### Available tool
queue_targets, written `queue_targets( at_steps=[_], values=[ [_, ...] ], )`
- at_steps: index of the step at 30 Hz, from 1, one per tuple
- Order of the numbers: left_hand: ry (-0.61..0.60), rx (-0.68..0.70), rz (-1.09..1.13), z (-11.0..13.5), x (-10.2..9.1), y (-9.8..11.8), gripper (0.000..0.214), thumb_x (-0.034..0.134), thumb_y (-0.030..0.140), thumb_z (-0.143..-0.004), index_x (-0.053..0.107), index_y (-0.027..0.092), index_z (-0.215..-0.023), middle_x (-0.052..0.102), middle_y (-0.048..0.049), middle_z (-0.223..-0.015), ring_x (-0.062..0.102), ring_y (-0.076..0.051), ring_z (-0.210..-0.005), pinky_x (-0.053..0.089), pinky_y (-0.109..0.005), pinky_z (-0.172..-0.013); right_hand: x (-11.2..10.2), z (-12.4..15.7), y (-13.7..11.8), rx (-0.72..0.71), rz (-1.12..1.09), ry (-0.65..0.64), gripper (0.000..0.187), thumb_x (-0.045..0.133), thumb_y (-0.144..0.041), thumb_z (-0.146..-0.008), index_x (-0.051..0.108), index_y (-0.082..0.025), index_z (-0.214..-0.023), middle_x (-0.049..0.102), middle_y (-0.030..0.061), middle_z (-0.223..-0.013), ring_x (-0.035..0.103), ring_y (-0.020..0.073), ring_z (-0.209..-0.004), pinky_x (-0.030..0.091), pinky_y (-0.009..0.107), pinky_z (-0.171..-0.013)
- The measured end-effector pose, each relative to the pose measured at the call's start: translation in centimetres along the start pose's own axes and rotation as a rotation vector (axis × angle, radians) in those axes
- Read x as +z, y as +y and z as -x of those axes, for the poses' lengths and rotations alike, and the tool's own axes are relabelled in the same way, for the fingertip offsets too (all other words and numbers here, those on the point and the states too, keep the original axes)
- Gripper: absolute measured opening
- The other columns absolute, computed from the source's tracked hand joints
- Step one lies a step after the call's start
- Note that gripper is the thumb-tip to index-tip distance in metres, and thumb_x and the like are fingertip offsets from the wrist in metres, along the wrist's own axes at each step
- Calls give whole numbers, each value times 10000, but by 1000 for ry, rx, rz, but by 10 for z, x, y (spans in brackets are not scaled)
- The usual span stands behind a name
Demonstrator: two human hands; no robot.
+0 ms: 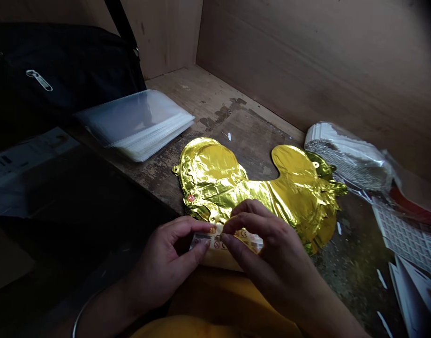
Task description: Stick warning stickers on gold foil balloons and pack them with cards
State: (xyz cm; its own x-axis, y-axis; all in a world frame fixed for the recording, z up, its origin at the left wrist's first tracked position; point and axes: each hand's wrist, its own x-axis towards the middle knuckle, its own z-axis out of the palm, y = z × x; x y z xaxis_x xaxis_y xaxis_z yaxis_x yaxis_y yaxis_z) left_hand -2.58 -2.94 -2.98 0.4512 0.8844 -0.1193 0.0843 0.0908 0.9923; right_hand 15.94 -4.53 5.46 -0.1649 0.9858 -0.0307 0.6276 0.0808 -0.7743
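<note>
My left hand is closed, thumb and forefinger pinching the left part of a clear strip of stickers printed with CE marks and warning symbols. Over the middle of that strip, the thumb and fingertips of my right hand are pinched together on it; whether a single sticker is between them I cannot tell. Just beyond both hands lies a flat, shiny gold foil balloon, crumpled and folded, with tabs at its edges. A small red spot shows on its left side.
A stack of clear plastic sleeves lies at the left back, beside a black bag. On the right are a plastic-wrapped white bundle, a printed sheet and folded papers. Wooden walls enclose the worn tabletop.
</note>
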Motion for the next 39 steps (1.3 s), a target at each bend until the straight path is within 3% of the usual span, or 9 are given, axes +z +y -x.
queue_targets(
  at_steps=[4, 7, 12, 14, 17, 19, 21, 25, 39],
  values=[
    [5, -82, 40, 2, -2, -6, 275, 621, 270, -875, 641, 262, -1148, 670, -25, -1038, 628, -172, -930, 501, -264, -829, -6, -3, 8, 110, -77, 137, 82, 646, -254, -840, 666, -207, -776, 620, 33, -834, 577, 162, -775, 435, 275, -673],
    [-23, -197, 129, 3, -5, -4, 412, 620, 230, -862, 545, 259, -1266, 660, -9, -956, 619, -164, -894, 506, -274, -820, 2, -16, 25, 314, -332, 92, 155, 673, -321, -810, 663, -177, -753, 604, 15, -705, 542, 136, -648, 419, 262, -588],
    [-161, -310, 121, 8, -18, 1, 170, 591, 343, -889, 663, 189, -891, 668, -28, -827, 625, -181, -801, 522, -269, -715, 22, -44, 40, 524, -561, 96, 220, 720, -359, -727, 641, -154, -717, 521, -43, -532, 388, 64, -434, 297, 210, -423],
    [-165, -197, -58, 8, -27, 3, 201, 547, 352, -912, 663, 202, -846, 667, -30, -818, 630, -184, -790, 525, -275, -704, 27, -53, 41, 533, -541, 135, 213, 724, -348, -711, 638, -153, -700, 518, -44, -530, 385, 60, -428, 298, 206, -417],
    [-110, 194, -504, -2, -39, 6, 147, 535, 221, -900, 680, 229, -876, 662, -57, -1045, 607, -228, -1015, 490, -359, -894, 33, -63, 41, 531, -528, 164, 192, 716, -311, -705, 630, -143, -678, 538, -27, -557, 428, 66, -461, 345, 207, -444],
    [-95, 431, -749, -12, -44, 8, 181, 535, 136, -875, 682, 235, -907, 595, -64, -1259, 509, -263, -1213, 365, -454, -1061, 37, -67, 40, 567, -559, 136, 189, 694, -307, -726, 618, -141, -677, 540, -23, -536, 437, 70, -445, 345, 205, -431],
    [-117, 537, -880, -21, -46, 8, 203, 529, 103, -868, 674, 230, -931, 543, -57, -1362, 435, -268, -1306, 240, -502, -1138, 41, -69, 40, 615, -597, 99, 192, 664, -309, -760, 603, -147, -676, 525, -32, -495, 418, 65, -400, 310, 196, -393],
    [-173, 534, -953, -29, -47, 1, 189, 509, 112, -890, 658, 221, -929, 618, -49, -1287, 478, -234, -1289, 206, -481, -1156, 44, -71, 41, 653, -669, 38, 209, 652, -294, -781, 571, -164, -639, 488, -54, -442, 373, 52, -347, 255, 189, -360],
    [-192, 548, -933, -33, -49, -4, 220, 499, 62, -818, 638, 215, -893, 637, -75, -1271, 547, -247, -1229, 164, -484, -1141, 44, -75, 42, 663, -653, 10, 172, 698, -319, -731, 622, -172, -682, 514, -50, -498, 419, 75, -429, 330, 219, -434]
  ],
)
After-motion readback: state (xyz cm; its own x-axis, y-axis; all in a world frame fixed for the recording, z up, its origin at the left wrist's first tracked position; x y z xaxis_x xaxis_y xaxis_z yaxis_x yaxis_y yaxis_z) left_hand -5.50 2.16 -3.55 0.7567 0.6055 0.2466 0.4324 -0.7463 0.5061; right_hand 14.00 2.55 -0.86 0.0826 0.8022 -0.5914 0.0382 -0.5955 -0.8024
